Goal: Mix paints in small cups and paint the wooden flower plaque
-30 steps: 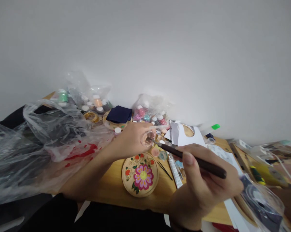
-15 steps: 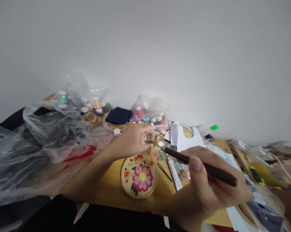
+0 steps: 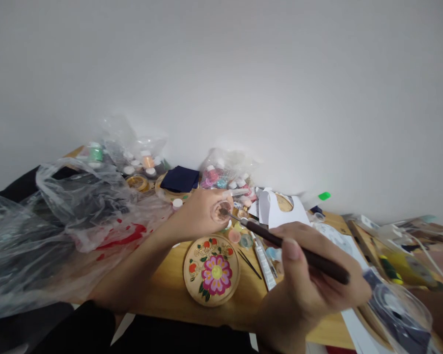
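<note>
My left hand (image 3: 195, 214) is closed around a small clear cup (image 3: 214, 212) with brownish stuff inside, its mouth tilted toward me. Pinched in my right hand (image 3: 313, 287) is a slim tool with a dark handle (image 3: 298, 253) and a thin metal shaft. Its tip reaches into the cup's mouth; the exact shape of the tip is hard to make out. Below the cup lies a round wooden plaque (image 3: 217, 271), painted with a pink flower, orange fruits and green leaves.
Thin dark sticks (image 3: 249, 263) and a white tube (image 3: 264, 265) lie right of the plaque. Small colour pots (image 3: 246, 240) stand behind them. A clear plastic bag (image 3: 85, 196) spreads on the left. Bagged jars (image 3: 212, 174), folded navy cloth (image 3: 180, 179) and white paper (image 3: 280, 216) sit farther back.
My right hand has shifted slightly left with the tool, whose tip has moved a little within the cup. The left hand has barely moved; the plaque stays put.
</note>
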Tool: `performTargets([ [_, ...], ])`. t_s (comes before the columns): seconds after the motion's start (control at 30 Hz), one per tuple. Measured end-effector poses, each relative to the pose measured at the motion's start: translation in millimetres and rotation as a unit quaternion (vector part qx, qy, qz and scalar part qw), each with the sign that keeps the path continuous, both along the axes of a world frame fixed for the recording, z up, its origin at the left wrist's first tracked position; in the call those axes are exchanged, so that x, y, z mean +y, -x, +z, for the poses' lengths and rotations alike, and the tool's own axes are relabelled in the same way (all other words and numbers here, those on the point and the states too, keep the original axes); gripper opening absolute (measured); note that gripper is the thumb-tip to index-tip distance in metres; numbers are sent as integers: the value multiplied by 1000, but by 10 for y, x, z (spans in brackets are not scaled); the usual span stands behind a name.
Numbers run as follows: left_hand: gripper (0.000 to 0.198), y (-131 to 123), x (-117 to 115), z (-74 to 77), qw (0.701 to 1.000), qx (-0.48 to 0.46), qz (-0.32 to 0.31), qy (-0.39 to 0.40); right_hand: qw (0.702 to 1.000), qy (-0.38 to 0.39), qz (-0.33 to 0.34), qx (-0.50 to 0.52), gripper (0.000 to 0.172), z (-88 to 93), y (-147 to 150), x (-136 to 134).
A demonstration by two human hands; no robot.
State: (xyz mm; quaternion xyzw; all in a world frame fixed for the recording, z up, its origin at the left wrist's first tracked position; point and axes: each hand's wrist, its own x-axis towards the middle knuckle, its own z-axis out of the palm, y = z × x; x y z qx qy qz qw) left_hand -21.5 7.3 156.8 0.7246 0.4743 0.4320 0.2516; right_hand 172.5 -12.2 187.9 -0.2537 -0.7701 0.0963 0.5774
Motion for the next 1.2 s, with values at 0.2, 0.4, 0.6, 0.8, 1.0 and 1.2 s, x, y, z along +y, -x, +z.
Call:
performTargets([
  [0.2,7,7,1,4,1000,-6,-12,-3,1000,16,7,-11,16,15,3,4],
  [0.4,7,-14,-13,28,1000,7,2,-26,1000,18,-12,-4,11,5,19,-17],
  [0.6,7,-20,15,-104,998,39,30,-33,997,23,-70,17,12,-96,100,79],
  [0.8,9,71,-3,-717,997,30,72,22,990,126,37,-55,18,-486,177,289],
  [1.0,12,126,-196,-1165,996,31,76,19,968,227,94,-50,10,-870,152,128],
  [1.2,14,138,-276,-1187,998,28,55,-17,963,265,46,-17,13,-932,158,-60],
])
